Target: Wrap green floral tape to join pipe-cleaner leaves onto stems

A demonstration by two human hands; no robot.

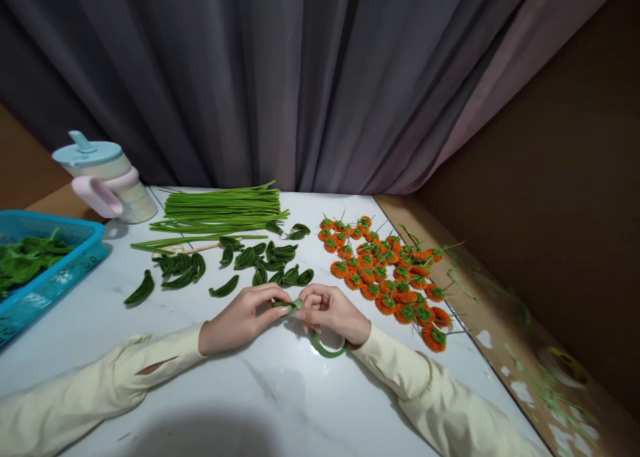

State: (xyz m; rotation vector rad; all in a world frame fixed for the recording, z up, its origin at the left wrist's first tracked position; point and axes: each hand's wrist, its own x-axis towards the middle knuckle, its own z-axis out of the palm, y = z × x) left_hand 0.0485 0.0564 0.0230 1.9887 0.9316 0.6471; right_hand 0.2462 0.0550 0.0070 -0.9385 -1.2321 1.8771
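Thumb and forefinger of my left hand pinch a dark green pipe-cleaner leaf, mostly covered by the fingers. My right hand is closed on a strip of pale green floral tape that meets the leaf's end. Below that hand, the ring-shaped tape roll shows, partly hidden by the wrist. Several more dark green leaves lie scattered just beyond my hands. To the right is a group of small orange pipe-cleaner pumpkins with green tops and thin stems.
Bright green pipe-cleaner stems lie in a bundle at the back. A blue basket with green pieces stands at the left, near a tumbler with a pink handle. Scraps and a tape roll lie on the brown surface at right.
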